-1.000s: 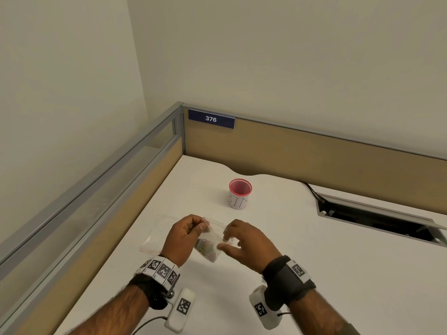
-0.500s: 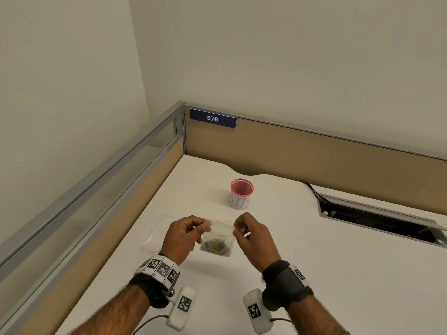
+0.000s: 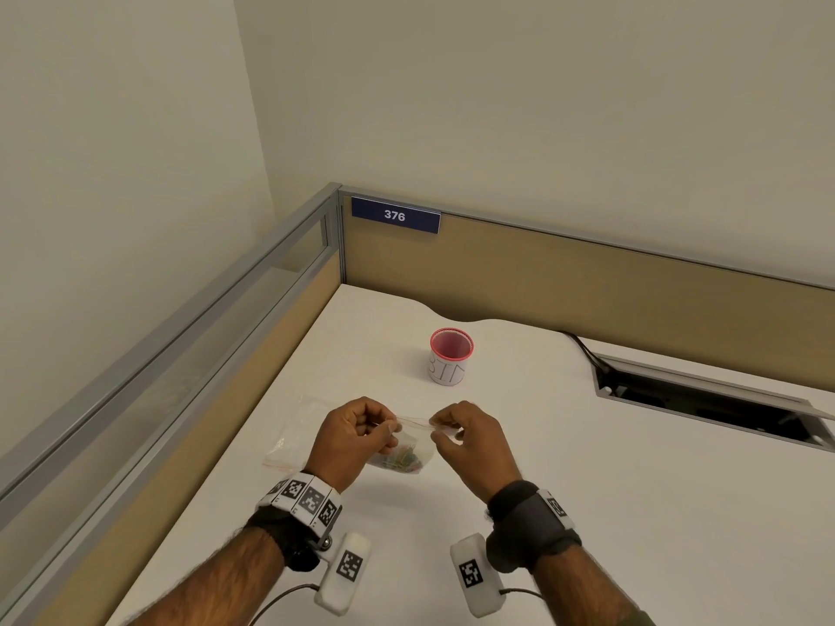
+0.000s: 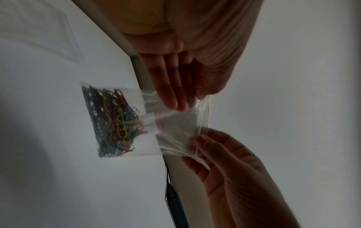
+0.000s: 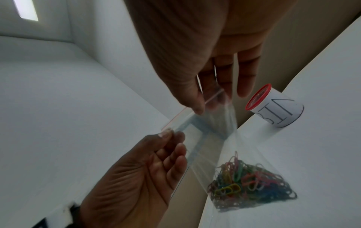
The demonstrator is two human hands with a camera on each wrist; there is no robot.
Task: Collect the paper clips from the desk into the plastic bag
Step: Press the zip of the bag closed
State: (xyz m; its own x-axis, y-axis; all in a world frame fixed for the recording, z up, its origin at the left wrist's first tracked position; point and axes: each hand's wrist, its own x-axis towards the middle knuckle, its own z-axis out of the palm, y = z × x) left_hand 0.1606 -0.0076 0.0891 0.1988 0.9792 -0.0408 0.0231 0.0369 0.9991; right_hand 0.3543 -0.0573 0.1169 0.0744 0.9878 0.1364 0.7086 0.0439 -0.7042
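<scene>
At far left on the white bench [image 3: 632, 512], a second, flat clear bag [image 3: 293, 438] lies beside my left wrist, partly hidden by it. My left hand [image 3: 350, 438] is raised above the bench, thumb and forefinger closed on the left end of the plastic bag's [image 3: 409, 445] top strip; the remaining fingers [image 4: 171, 92] lie curled alongside the film. The plastic bag hangs between my two hands with its red-edged seal stretched level and its lower part sagging toward the bench. The paper clips [image 5: 252, 185], a mixed heap of blue, green, red and yellow, sit bunched in the bag's bottom; whether the bag's base touches the bench I cannot tell. My right hand [image 3: 470, 440] pinches the right end of the same strip between thumb and forefinger, the other fingers [image 5: 246, 74] loosely bent behind it. Beyond the hands, toward the partition, a white cup [image 3: 449, 361] with a red mesh rim stands upright, well apart from the bag. At right, a recessed cable tray [image 3: 705, 399] opens in the bench surface.
</scene>
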